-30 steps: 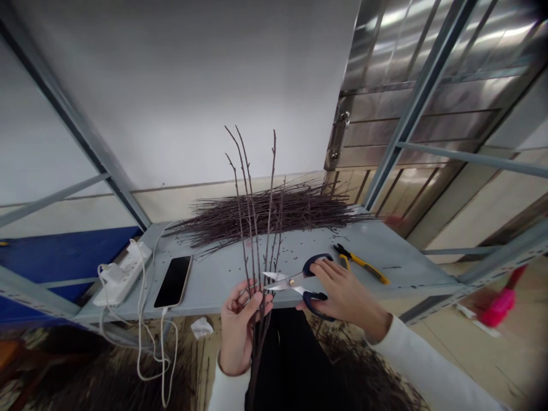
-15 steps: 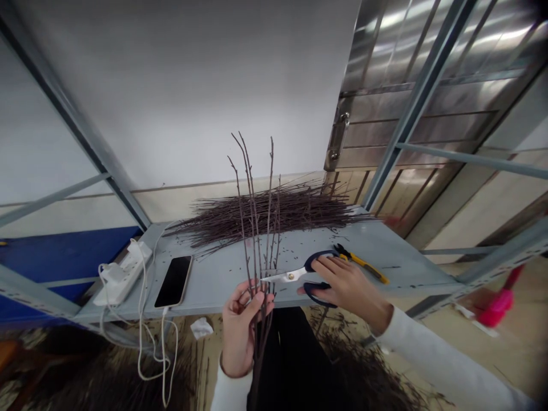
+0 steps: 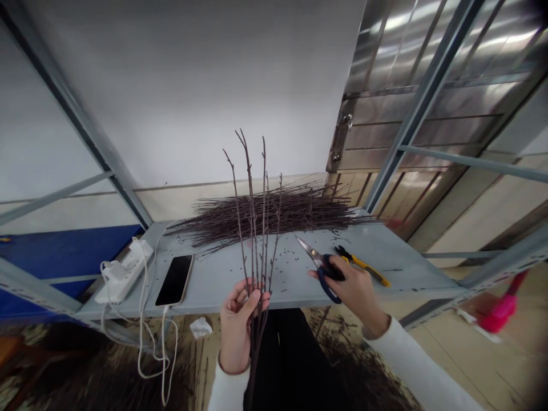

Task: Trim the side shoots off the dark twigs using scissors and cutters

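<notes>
A branch with several thin dark shoots (image 3: 252,228) stands upright in my left hand (image 3: 238,319), whose fingers and thumb close round its stems at the shelf's front edge. My right hand (image 3: 353,288) is closed on the handles of a pair of scissors (image 3: 319,261). The blades look nearly closed and point up and left, apart from the branch. Behind both hands a large pile of dark twigs (image 3: 282,214) lies across the back of the shelf. Yellow-and-black cutting pliers (image 3: 363,266) lie just beyond my right hand.
On the left of the grey shelf (image 3: 214,285) lie a phone (image 3: 174,281) with a white cable and a power strip (image 3: 124,273). Small twig bits are scattered over the shelf. Metal posts (image 3: 422,108) rise at both sides. More cut branches (image 3: 363,365) lie on the floor.
The scissors have moved right, away from the branch, and their blades have closed and swung upward. My left hand still holds the branch, which has turned slightly.
</notes>
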Demonstrator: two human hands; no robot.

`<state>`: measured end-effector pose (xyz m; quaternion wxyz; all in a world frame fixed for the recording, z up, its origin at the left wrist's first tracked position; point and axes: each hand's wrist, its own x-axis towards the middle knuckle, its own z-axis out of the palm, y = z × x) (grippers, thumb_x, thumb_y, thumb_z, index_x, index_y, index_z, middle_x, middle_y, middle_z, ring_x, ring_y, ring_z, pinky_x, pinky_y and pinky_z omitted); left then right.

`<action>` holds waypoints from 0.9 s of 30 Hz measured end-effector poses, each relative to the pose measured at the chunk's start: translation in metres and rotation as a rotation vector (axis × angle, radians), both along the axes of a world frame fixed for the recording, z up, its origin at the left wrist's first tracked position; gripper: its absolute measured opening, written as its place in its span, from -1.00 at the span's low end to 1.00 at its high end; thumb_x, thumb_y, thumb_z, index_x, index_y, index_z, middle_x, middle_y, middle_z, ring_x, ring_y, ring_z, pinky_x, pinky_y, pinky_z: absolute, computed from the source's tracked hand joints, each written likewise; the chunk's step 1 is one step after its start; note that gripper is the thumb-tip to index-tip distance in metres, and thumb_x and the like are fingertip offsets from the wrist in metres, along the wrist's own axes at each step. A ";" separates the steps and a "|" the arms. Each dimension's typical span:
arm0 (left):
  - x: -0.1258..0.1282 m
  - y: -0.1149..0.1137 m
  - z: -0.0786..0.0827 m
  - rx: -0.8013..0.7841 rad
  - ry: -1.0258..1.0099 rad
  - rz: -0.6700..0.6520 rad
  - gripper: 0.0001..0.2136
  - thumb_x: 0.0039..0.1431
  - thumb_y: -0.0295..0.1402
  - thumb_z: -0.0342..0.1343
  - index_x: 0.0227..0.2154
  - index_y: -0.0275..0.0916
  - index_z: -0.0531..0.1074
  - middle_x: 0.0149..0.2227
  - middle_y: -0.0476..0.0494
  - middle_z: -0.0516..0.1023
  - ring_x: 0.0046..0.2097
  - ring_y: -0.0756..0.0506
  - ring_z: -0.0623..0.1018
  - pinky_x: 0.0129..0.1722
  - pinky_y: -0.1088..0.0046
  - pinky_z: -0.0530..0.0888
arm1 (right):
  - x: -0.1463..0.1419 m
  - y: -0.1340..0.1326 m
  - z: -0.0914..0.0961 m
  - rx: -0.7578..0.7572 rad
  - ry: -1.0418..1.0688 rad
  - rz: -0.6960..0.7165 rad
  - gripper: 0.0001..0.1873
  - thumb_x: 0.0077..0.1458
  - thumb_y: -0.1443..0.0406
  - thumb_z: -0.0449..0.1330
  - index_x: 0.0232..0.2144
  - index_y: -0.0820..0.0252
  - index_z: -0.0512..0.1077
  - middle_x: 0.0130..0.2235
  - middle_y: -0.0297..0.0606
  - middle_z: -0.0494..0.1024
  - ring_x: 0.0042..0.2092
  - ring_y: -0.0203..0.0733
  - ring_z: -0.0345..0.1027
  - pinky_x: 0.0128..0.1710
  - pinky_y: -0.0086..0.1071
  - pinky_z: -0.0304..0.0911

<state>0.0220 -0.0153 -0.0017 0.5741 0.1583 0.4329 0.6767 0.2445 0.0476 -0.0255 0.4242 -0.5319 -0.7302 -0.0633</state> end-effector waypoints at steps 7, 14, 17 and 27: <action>-0.006 0.001 -0.006 0.074 0.064 -0.014 -0.67 -0.31 -0.35 0.45 -0.39 -0.27 0.56 -0.42 -0.04 0.63 -0.34 -0.04 0.62 -0.35 0.56 0.57 | 0.024 0.020 -0.039 -0.389 -0.050 -0.200 -0.64 0.04 0.01 0.14 -0.56 0.14 0.31 -0.61 -0.31 0.44 -0.57 -0.23 0.31 -0.57 -0.45 0.06; -0.013 -0.002 -0.011 0.090 0.117 0.013 -0.68 -0.28 -0.33 0.43 -0.37 -0.25 0.56 -0.36 -0.07 0.65 -0.24 -0.06 0.61 -0.26 0.55 0.55 | 0.020 0.035 -0.090 -0.472 -0.095 -0.273 -0.95 -0.10 0.33 0.22 -0.53 0.20 0.42 -0.56 -0.22 0.50 -0.51 -0.16 0.40 -0.52 -0.43 0.12; -0.015 -0.003 -0.013 0.083 0.107 0.053 -0.67 -0.28 -0.34 0.43 -0.35 -0.24 0.56 -0.33 -0.07 0.65 -0.24 -0.05 0.62 -0.26 0.58 0.55 | 0.015 0.044 -0.097 -0.426 -0.074 -0.254 -0.96 -0.11 0.37 0.21 -0.49 0.23 0.43 -0.48 -0.16 0.52 -0.41 -0.11 0.43 -0.40 -0.37 0.24; -0.021 -0.005 -0.014 0.071 0.126 0.114 -0.62 -0.32 -0.33 0.45 -0.31 -0.18 0.59 -0.24 -0.06 0.67 -0.16 -0.04 0.61 -0.18 0.68 0.50 | -0.040 -0.003 -0.083 -0.143 0.096 -0.017 -0.84 0.14 0.38 -0.04 -0.29 0.17 0.33 -0.30 -0.19 0.43 -0.25 -0.16 0.39 -0.23 -0.31 0.36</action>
